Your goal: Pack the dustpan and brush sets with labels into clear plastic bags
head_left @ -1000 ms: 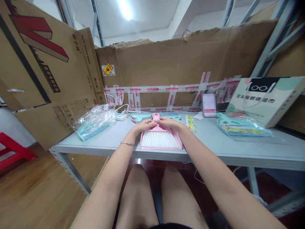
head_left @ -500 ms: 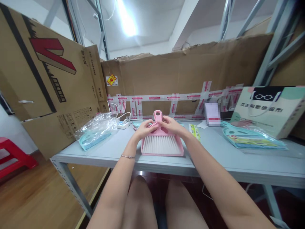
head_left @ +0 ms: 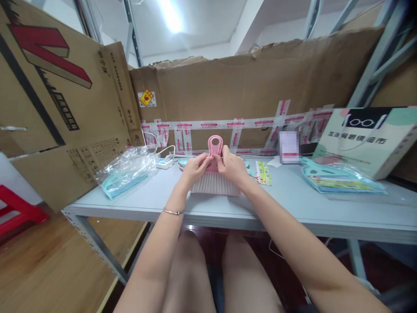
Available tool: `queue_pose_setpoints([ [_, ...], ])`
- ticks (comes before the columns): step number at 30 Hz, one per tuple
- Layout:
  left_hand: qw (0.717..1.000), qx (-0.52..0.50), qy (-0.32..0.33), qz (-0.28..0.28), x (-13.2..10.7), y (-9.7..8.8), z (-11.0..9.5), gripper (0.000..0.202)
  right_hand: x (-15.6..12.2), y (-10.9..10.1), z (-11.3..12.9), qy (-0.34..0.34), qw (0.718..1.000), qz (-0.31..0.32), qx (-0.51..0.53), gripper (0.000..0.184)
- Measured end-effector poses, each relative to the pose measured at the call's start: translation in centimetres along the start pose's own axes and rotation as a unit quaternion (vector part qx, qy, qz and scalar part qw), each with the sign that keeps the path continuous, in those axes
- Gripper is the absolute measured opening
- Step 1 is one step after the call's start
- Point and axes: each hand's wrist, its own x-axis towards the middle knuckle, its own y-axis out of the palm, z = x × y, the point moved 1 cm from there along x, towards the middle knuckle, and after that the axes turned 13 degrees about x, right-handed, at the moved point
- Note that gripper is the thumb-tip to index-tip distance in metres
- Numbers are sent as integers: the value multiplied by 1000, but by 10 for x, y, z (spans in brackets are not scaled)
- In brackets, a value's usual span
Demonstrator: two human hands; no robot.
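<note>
A pink brush and dustpan set [head_left: 215,182] stands tipped upright on the grey table [head_left: 293,204], white bristles down, its looped handle [head_left: 215,145] pointing up. My left hand [head_left: 194,168] is closed on the left side of the handle base. My right hand [head_left: 232,165] pinches the right side. Both wrists hover just above the tabletop.
A teal set in a clear plastic bag [head_left: 125,171] lies at the left. Another bagged teal set [head_left: 339,179] lies at the right, by a printed paper bag [head_left: 365,134]. A white power strip [head_left: 163,162] and a printed card [head_left: 263,172] sit behind. Cardboard walls [head_left: 254,91] enclose the table.
The pink set has been raised from lying flat on the table to standing nearly upright, handle up, with both hands staying on its handle base.
</note>
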Motion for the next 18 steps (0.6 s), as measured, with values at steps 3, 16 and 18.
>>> queue_pose_setpoints([
  [3, 1000, 14, 11, -14, -1, 1, 0, 36, -1, 1, 3, 4, 999, -3, -33, 30],
  [16, 999, -19, -30, -39, 0, 2, 8, 31, 0, -1, -18, 11, 975, 37, 220, 31],
  [18, 997, -49, -58, -27, -1, 3, 12, 32, -4, 3, -28, 30, 965, 39, 258, 32],
])
